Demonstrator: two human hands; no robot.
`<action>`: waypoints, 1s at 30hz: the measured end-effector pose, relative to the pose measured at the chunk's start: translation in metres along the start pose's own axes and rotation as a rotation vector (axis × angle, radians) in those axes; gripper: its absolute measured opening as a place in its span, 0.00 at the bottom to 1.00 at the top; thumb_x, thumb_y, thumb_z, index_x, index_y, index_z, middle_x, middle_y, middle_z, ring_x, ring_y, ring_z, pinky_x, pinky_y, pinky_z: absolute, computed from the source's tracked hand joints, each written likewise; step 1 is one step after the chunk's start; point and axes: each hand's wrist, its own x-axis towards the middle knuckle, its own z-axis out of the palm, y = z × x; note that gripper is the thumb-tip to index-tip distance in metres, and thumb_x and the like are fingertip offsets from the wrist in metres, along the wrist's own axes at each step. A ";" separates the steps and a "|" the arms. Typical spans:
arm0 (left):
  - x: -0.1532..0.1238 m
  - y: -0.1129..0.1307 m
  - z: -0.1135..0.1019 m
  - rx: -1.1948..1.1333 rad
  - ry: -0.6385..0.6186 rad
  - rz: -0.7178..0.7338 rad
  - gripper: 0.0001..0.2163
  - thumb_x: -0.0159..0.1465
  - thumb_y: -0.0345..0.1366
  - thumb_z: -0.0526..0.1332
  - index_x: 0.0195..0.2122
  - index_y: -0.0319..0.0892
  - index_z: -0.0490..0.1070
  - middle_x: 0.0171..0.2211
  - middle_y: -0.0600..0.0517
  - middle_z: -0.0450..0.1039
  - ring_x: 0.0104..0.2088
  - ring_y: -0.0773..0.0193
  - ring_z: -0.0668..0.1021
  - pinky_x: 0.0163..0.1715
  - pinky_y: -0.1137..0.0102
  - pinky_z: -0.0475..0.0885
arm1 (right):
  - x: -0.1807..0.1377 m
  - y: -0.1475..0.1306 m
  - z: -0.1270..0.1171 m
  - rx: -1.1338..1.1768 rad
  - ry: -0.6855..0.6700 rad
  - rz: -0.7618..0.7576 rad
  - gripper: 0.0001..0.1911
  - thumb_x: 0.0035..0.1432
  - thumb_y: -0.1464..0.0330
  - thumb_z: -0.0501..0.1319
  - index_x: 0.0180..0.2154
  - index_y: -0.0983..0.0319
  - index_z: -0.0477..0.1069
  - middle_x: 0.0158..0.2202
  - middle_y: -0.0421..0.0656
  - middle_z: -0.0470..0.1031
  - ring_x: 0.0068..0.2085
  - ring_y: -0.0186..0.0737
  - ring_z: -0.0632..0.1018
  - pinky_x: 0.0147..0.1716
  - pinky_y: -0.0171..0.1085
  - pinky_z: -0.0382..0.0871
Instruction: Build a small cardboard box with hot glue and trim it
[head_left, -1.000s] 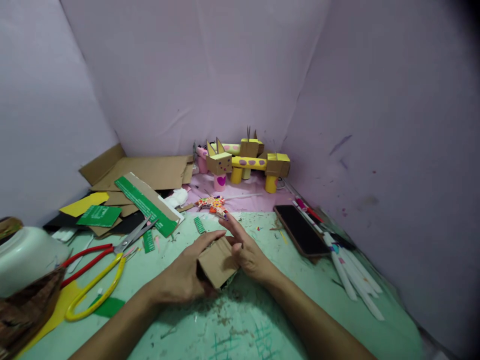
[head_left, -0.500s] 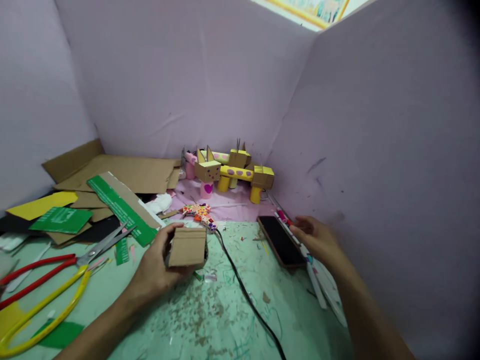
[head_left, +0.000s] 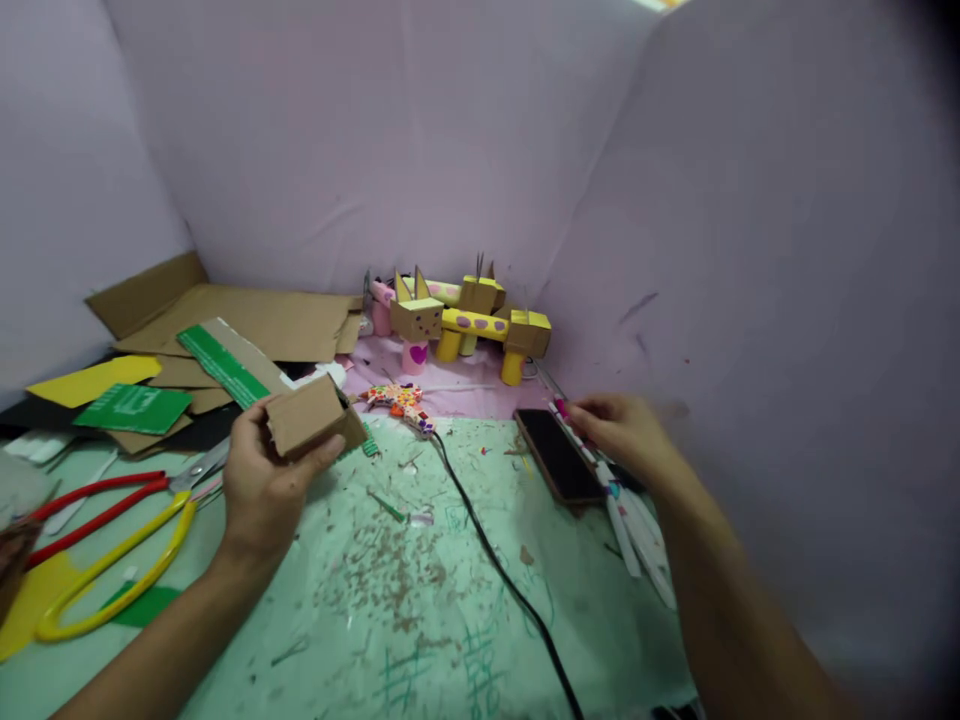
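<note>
My left hand (head_left: 266, 475) is closed around a small brown cardboard box (head_left: 307, 415), held tilted above the table with one end facing right. On the right, my right hand (head_left: 619, 430) has its thumb and fingers pinched at the pink end of a marker (head_left: 562, 410). White markers (head_left: 619, 515) lie beneath that hand, along the edge of a dark phone (head_left: 559, 455). Between my hands a glue gun with a colourful pattern (head_left: 401, 402) rests on the table, its black cord (head_left: 491, 550) running toward me.
Red-handled scissors (head_left: 112, 495) and yellow-handled scissors (head_left: 120, 590) lie at left, near cardboard sheets (head_left: 255, 315) and green scraps (head_left: 135, 408). Cardboard animals with a yellow tube body (head_left: 472, 322) and a cat-like head (head_left: 416, 318) stand at the back. Pale walls (head_left: 375, 130) enclose the table.
My left hand has moved left with the cardboard box and turned it, so an end now shows. My right hand has shifted slightly and its fingers have closed at the marker's pink end.
</note>
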 end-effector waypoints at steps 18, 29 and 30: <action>0.007 -0.005 -0.004 -0.079 -0.410 -0.022 0.35 0.40 0.32 0.74 0.50 0.47 0.61 0.52 0.49 0.71 0.52 0.51 0.74 0.50 0.62 0.71 | 0.025 -0.123 0.148 0.343 -0.596 0.158 0.11 0.64 0.65 0.59 0.45 0.65 0.70 0.42 0.44 0.75 0.37 0.38 0.79 0.35 0.40 0.76; 0.011 -0.017 -0.002 -0.031 -0.551 -0.056 0.35 0.36 0.24 0.71 0.47 0.51 0.66 0.51 0.50 0.72 0.53 0.48 0.73 0.54 0.55 0.68 | -0.061 -0.051 0.088 0.998 -0.279 -0.057 0.19 0.47 0.60 0.69 0.39 0.61 0.70 0.33 0.43 0.77 0.23 0.35 0.74 0.23 0.36 0.70; 0.010 -0.016 -0.002 -0.022 -0.560 -0.062 0.34 0.36 0.24 0.71 0.47 0.50 0.66 0.51 0.50 0.72 0.53 0.47 0.73 0.55 0.54 0.67 | -0.067 -0.044 0.089 1.031 -0.297 -0.054 0.18 0.47 0.58 0.69 0.36 0.61 0.70 0.28 0.42 0.76 0.22 0.36 0.73 0.22 0.36 0.69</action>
